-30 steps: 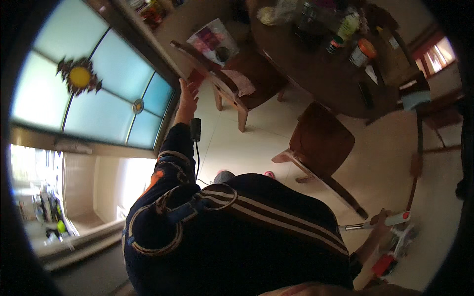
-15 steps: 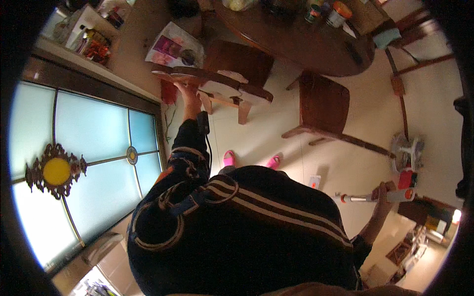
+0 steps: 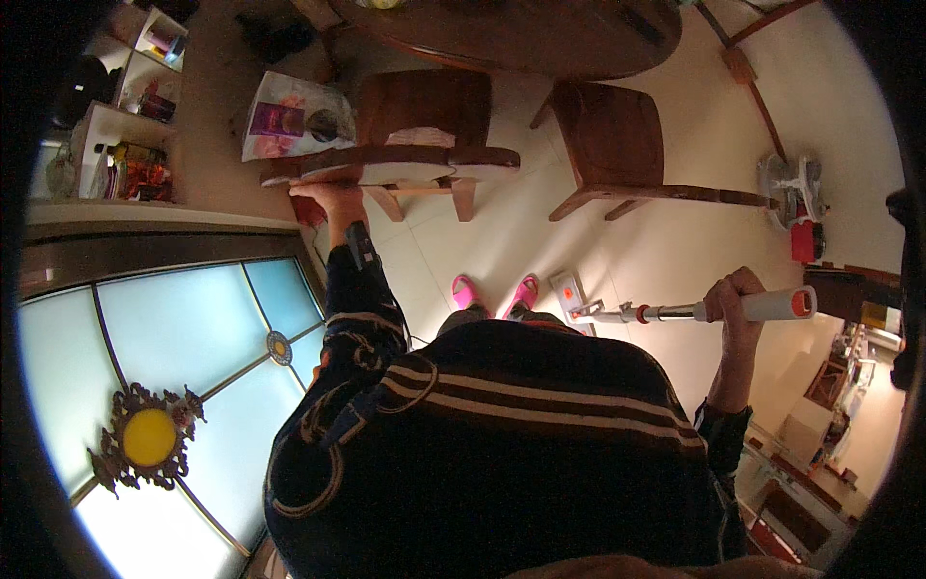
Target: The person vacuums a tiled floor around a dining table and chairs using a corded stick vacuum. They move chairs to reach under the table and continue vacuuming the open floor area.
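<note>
My left hand (image 3: 333, 201) is at the top rail of a dark wooden chair (image 3: 391, 166), its fingers partly hidden by the rail and seemingly closed on it. Closed round the pole of a flat mop (image 3: 675, 312), my right hand (image 3: 736, 294) sits just below the thick white grip. The mop's pole lies slantwise across the view, and its pale rectangular head (image 3: 569, 289) rests on the floor by my pink slippers (image 3: 526, 289).
A second wooden chair (image 3: 612, 135) stands right of the first, near the dark round table (image 3: 521, 39). A clear bag of items (image 3: 294, 121) is beside the held chair. On my left are a frosted glass door (image 3: 183, 338) and shelves (image 3: 130, 145). A white stand (image 3: 796, 188) is at right.
My right hand and the mop have moved up in the view, and the mop head now shows near my feet. The left hand stays at the chair; the view has shifted.
</note>
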Demonstrator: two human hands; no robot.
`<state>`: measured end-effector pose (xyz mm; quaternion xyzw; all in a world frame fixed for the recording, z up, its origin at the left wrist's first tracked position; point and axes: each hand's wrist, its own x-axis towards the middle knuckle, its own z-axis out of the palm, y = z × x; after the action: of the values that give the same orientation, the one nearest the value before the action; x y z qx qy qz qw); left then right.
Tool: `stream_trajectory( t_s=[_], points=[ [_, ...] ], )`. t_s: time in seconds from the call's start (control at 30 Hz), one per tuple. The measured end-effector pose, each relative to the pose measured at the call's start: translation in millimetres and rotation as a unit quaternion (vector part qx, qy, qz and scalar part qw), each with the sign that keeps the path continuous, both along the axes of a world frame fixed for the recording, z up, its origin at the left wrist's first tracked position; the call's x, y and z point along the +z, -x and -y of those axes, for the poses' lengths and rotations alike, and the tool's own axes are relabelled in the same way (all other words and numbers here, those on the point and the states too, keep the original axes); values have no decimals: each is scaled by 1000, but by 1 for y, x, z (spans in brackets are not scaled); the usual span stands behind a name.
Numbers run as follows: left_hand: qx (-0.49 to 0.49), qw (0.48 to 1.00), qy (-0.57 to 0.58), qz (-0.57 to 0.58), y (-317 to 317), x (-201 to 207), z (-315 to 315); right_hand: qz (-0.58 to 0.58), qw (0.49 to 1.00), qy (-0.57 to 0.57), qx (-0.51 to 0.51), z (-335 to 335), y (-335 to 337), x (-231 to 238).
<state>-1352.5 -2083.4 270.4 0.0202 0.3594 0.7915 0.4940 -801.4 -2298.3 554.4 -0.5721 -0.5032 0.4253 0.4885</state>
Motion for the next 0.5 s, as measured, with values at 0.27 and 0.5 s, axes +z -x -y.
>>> stream_trajectory(
  t_s=[0.27,0.5],
  points=[
    [21,999,15,-18,48,-5,56,-3,992,-121,38,-16,33,21],
    [40,998,35,-35,89,-16,123,-63,967,-236,76,-59,39,47]
  ],
)
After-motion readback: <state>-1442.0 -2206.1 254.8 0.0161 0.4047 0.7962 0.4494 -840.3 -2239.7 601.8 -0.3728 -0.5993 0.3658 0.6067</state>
